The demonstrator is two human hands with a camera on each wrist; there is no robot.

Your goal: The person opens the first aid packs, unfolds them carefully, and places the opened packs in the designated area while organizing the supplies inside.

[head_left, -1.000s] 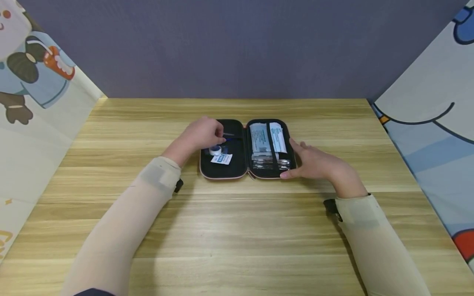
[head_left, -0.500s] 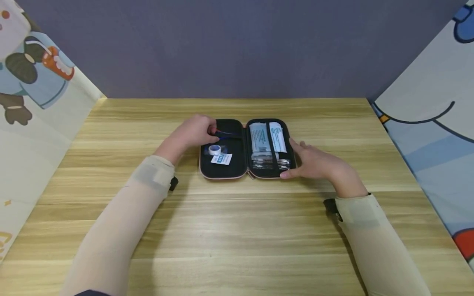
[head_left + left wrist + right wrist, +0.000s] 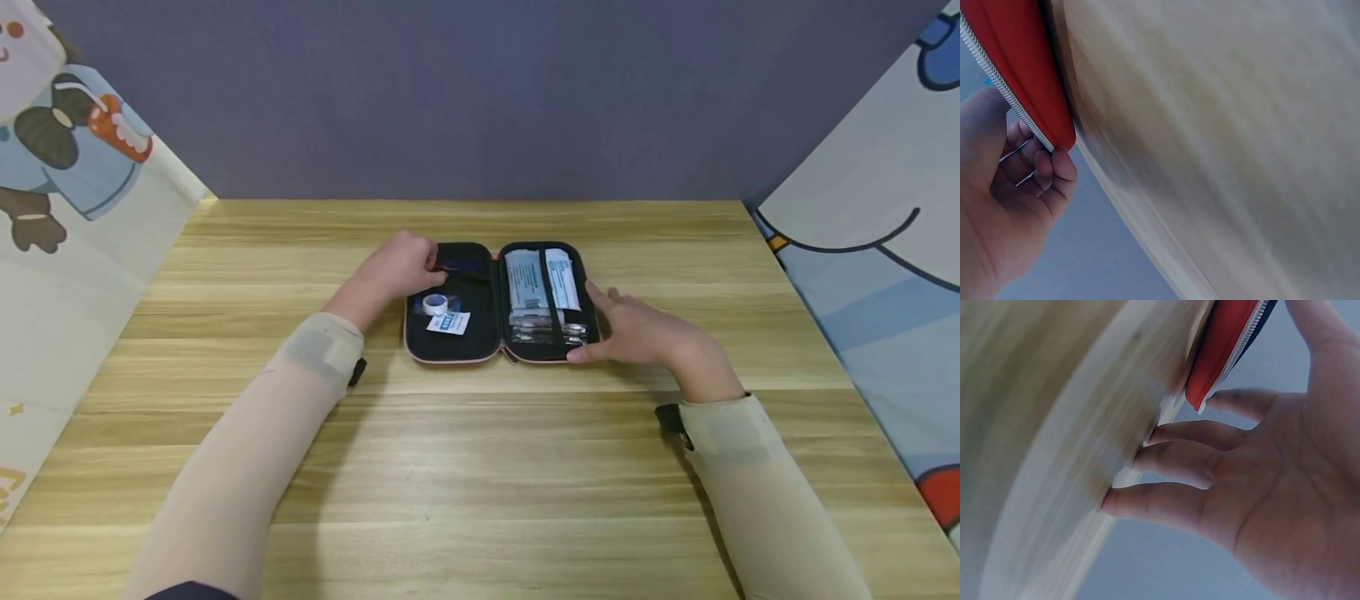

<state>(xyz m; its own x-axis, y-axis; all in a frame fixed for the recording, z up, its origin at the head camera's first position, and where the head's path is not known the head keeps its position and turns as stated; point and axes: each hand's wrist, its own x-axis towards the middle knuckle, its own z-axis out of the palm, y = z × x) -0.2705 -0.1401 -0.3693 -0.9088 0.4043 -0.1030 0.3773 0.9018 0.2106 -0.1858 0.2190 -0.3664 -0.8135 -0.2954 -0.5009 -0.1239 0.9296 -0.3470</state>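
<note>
An unzipped first-aid case (image 3: 487, 317), black inside and red outside, lies spread flat on the table. My left hand (image 3: 396, 271) is over the left half's far-left corner, fingers curled, apparently pinching a slim dark blue and reddish item (image 3: 459, 266); its kind is unclear. In the left wrist view only a blue speck (image 3: 987, 81) shows by the thumb. Nearer in that half are a white tape roll (image 3: 435, 305) and a small white-and-blue packet (image 3: 448, 322). My right hand (image 3: 637, 329) rests beside the right half, its outstretched fingertips on the table, thumb at the near corner.
Under a black elastic strap (image 3: 551, 287) in the right half sit white packets (image 3: 527, 279) and clear-wrapped items (image 3: 532, 333). A zip pull (image 3: 509, 356) hangs at the near hinge. A dark blue panel (image 3: 480, 100) stands behind the wooden table (image 3: 480, 467).
My left hand has shifted slightly left and away from the tape roll, and the slim item has moved with it toward the case's far edge. My right hand stays put.
</note>
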